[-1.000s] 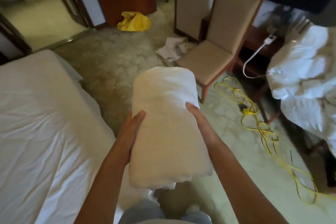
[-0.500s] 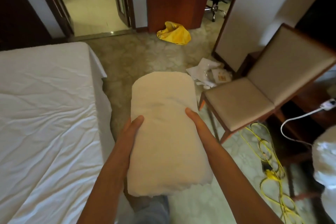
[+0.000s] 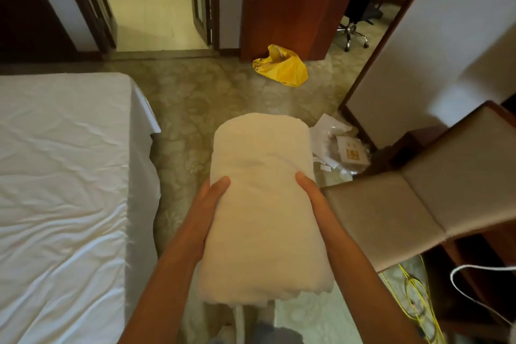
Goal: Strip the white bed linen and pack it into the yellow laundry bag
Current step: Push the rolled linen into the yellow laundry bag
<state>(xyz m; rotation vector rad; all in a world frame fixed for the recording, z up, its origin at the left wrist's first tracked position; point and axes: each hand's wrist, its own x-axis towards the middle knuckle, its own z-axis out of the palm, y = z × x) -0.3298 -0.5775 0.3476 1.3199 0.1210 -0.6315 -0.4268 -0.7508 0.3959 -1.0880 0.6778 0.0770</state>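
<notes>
A folded white linen bundle (image 3: 262,204) is held out in front of me at waist height. My left hand (image 3: 208,204) grips its left side with the thumb on top. On the opposite side my right hand (image 3: 312,193) holds it the same way; the fingers of both are hidden underneath. The yellow laundry bag (image 3: 280,67) lies crumpled on the floor ahead, by the wooden door. The bed (image 3: 64,181) at the left still carries a wrinkled white sheet.
A beige chair (image 3: 418,198) stands close at the right. Scattered papers (image 3: 337,145) lie on the floor in front of it. A yellow cable (image 3: 413,296) and a white cord (image 3: 474,285) trail at lower right. An office chair (image 3: 353,32) stands past the doorway.
The view has swung left and forward: the yellow bag and doorway now lie straight ahead and nearer. The linen pile at the right has left the view. My grip on the bundle is unchanged.
</notes>
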